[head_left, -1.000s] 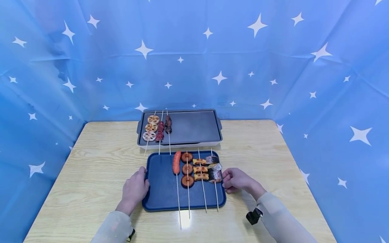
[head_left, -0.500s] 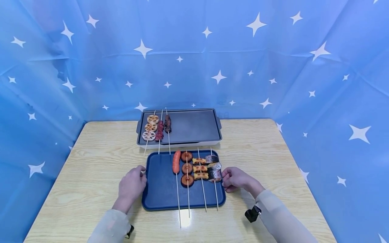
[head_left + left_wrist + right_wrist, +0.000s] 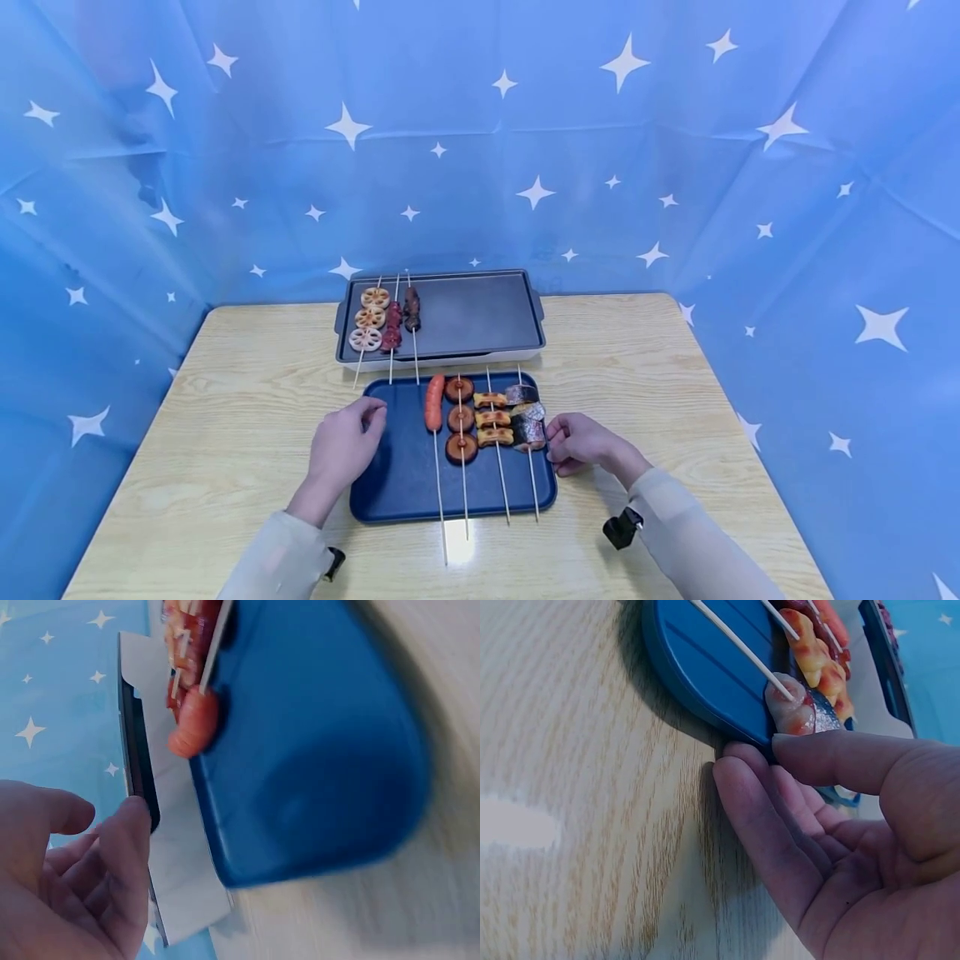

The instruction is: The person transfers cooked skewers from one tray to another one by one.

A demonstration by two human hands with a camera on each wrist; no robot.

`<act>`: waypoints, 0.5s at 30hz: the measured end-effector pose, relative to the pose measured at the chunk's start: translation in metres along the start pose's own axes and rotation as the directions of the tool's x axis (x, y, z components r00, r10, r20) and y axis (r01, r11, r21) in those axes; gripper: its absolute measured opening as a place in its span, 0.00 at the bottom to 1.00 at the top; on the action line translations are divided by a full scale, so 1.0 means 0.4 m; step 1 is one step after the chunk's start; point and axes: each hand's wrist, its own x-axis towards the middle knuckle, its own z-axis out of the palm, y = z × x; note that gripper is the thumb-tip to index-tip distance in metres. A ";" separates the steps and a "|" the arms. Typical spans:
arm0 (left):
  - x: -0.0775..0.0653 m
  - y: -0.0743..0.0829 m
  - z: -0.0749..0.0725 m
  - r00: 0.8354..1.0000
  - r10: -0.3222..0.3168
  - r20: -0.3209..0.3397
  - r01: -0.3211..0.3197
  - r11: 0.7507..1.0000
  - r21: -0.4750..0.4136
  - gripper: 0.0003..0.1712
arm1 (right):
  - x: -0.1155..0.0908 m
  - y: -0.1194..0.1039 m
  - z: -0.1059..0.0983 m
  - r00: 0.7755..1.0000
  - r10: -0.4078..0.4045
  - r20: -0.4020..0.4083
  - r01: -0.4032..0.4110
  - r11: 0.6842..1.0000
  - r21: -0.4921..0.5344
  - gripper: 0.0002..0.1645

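Observation:
My right hand (image 3: 588,443) holds the right rim of the blue tray (image 3: 399,487), thumb on top and fingers against the side in the right wrist view (image 3: 840,825). Above the tray's upper left part hovers my left hand (image 3: 347,443), fingers loosely bent; the left wrist view shows nothing between thumb and fingers. On the tray lie a sausage skewer (image 3: 434,402), a skewer of round brown mushroom-like slices (image 3: 461,450), one of yellow browned pieces (image 3: 492,418), and one of silvery-skinned fish-like chunks (image 3: 529,432). Their sticks point toward me, some past the front rim.
Behind the tray stands a dark griddle (image 3: 480,312) with a pale base. On its left side lie a lotus root skewer (image 3: 371,317), a red meat skewer (image 3: 393,325) and a dark brown skewer (image 3: 412,310). A blue starry curtain (image 3: 480,167) surrounds the wooden table (image 3: 637,367).
My left hand was at the tray's left rim, drew slightly away, and has now moved right over the tray. The right hand stays at the right rim. Tray and skewers have not visibly moved.

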 end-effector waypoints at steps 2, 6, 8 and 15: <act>0.014 0.014 0.005 0.997 -0.033 0.067 0.037 0.997 -0.066 0.14 | 0.000 0.000 0.001 1.000 0.002 0.001 -0.002 1.000 0.003 0.19; 0.049 0.036 0.023 0.969 -0.115 0.221 0.163 0.962 -0.218 0.19 | 0.000 0.000 0.002 1.000 -0.001 0.000 0.001 1.000 -0.001 0.19; 0.065 0.046 0.033 0.949 -0.150 0.279 0.231 0.931 -0.284 0.22 | 0.000 -0.001 0.003 1.000 0.000 0.002 0.000 1.000 -0.004 0.19; 0.108 0.069 0.065 0.891 -0.205 0.404 0.396 0.786 -0.475 0.25 | 0.000 -0.003 0.005 1.000 0.022 -0.016 -0.022 1.000 -0.006 0.19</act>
